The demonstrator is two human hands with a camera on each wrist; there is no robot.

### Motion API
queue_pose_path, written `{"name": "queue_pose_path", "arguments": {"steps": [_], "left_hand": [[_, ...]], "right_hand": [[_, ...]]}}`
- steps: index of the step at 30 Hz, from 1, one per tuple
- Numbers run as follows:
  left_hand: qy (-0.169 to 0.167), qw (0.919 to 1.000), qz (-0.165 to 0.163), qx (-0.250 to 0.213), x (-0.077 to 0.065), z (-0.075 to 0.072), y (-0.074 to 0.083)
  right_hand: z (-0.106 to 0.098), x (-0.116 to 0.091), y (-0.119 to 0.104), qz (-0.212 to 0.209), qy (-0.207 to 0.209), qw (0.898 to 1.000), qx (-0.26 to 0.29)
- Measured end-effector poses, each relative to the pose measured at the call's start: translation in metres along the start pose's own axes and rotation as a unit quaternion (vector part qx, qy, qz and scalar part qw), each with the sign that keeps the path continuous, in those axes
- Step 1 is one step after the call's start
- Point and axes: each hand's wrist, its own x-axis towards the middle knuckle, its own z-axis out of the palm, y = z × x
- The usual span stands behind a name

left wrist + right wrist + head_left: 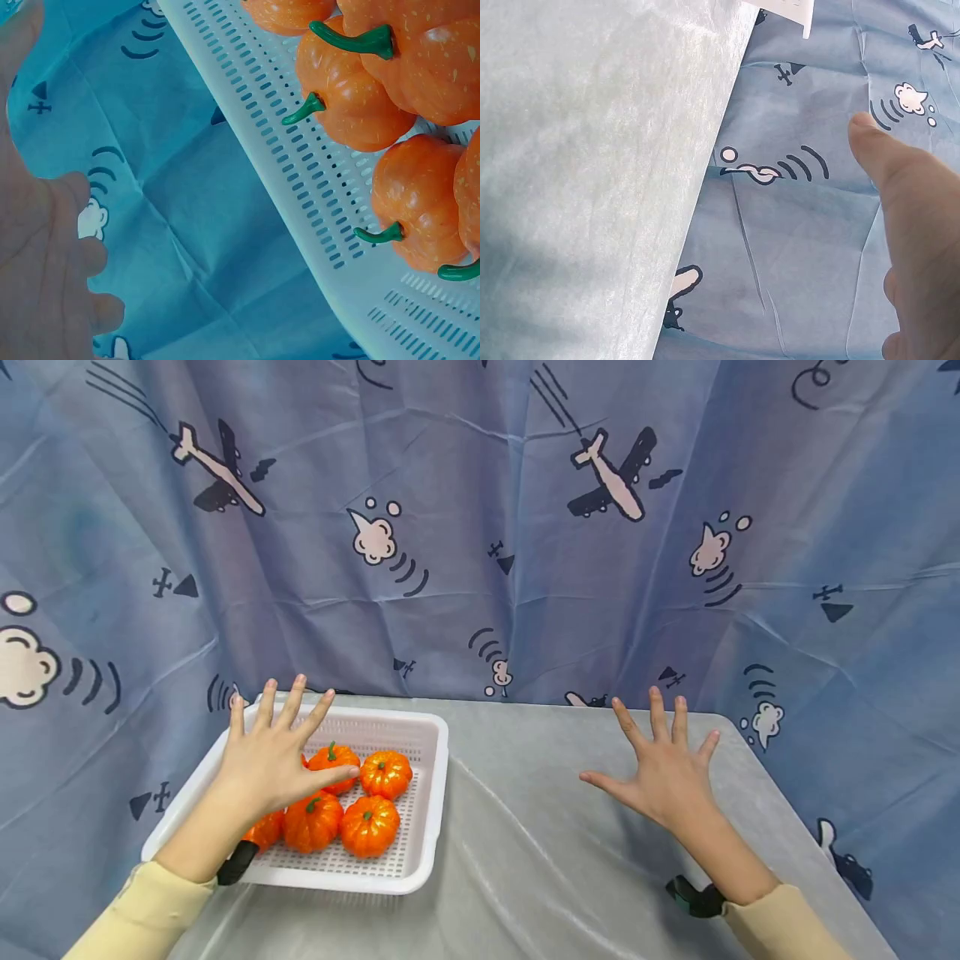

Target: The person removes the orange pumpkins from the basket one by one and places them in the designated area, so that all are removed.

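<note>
My left hand [272, 762] is spread flat above a white plastic basket [425, 852], its fingers straight and apart, holding nothing. Inside the basket sit several small orange pumpkins [371, 827] with green stems, some of them partly hidden behind the hand and wrist. The left wrist view shows more pumpkins [420, 202] close up against the slotted basket wall [247, 142]. Over the right part of the table, my right hand [667, 777] is likewise spread, fingers straight, with nothing in it. Part of that hand [922, 217] shows at the edge of the right wrist view.
A pale grey cloth covers the table [517, 827], and the basket stands on its left side. Behind and around the table hangs a blue curtain [465, 552] printed with planes and clouds. Each wrist wears a dark band [697, 897].
</note>
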Motion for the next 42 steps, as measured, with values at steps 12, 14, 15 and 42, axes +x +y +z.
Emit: {"name": "queue_pose_path", "arguments": {"steps": [12,14,15,42], "left_hand": [[-0.009,0.9967,-0.024,-0.077,-0.011,-0.007,-0.011],[-0.004,0.9943,-0.033,-0.101,-0.020,-0.010,-0.014],[0.000,0.9933,-0.035,-0.110,-0.024,-0.011,-0.016],[0.154,0.9480,-0.132,-0.245,-0.099,0.027,-0.074]], "right_hand": [[-0.001,0.004,-0.005,-0.003,-0.023,0.998,0.060],[0.000,0.006,-0.007,-0.001,-0.035,0.995,0.090],[0.001,0.007,-0.009,0.000,-0.040,0.994,0.105],[0.055,0.012,-0.074,0.007,-0.009,0.936,0.352]]}}
